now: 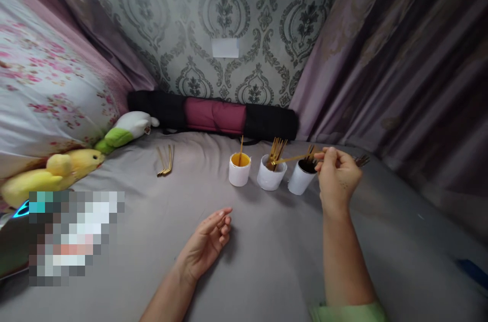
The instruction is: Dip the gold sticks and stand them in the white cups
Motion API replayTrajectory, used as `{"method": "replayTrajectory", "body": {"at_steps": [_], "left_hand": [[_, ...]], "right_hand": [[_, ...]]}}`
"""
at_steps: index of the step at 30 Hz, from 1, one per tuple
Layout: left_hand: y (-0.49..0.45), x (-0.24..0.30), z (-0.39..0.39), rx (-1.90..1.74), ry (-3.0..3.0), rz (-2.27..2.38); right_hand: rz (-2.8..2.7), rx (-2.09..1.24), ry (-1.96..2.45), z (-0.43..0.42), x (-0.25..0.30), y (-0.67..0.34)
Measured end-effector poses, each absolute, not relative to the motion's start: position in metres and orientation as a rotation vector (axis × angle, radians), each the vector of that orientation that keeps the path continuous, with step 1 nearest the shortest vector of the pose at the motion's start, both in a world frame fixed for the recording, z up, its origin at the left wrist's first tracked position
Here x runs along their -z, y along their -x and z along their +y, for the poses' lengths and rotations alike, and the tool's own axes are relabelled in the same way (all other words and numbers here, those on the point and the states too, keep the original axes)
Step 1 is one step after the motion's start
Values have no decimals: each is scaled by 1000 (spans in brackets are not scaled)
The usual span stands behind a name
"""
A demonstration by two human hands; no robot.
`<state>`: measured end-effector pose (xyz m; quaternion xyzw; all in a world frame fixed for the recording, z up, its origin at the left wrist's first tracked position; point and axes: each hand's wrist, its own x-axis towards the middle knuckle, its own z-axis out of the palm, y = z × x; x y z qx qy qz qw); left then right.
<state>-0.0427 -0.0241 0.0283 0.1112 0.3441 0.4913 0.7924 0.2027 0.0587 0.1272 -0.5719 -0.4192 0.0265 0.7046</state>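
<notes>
My right hand (pixel 337 172) pinches a thin gold-coloured utensil (pixel 295 159) and holds it nearly level. Its far end lies over the middle white cup (pixel 271 180); I cannot tell whether that end is a fork or a spoon. Several similar slim gold handles (pixel 278 148) stand in that cup. The left white cup (pixel 239 174), yellow inside, has one upright gold stick (pixel 241 147). Under my right hand, the right white cup (pixel 300 182) leans and has a dark inside with some thin sticks. My left hand (pixel 208 243) is empty, palm turned inward, fingers loosely curled and apart.
Several gold utensils (pixel 164 163) lie on the grey sheet (pixel 259 271) to the left; more (pixel 362 160) lie beyond my right hand. Plush toys (pixel 72 167) rest along the left side. A black and maroon roll (pixel 215 115) lies against the wall. Curtains hang at right.
</notes>
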Motion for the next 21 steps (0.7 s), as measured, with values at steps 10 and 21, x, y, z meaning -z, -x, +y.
{"method": "replayTrajectory", "body": {"at_steps": [10, 21], "left_hand": [[45, -25, -24, -1051, -227, 704], [45, -25, -23, -1045, -224, 711]], "right_hand": [[-1119, 25, 1374, 71, -128, -203], [-1300, 51, 1460, 78, -131, -205]]}}
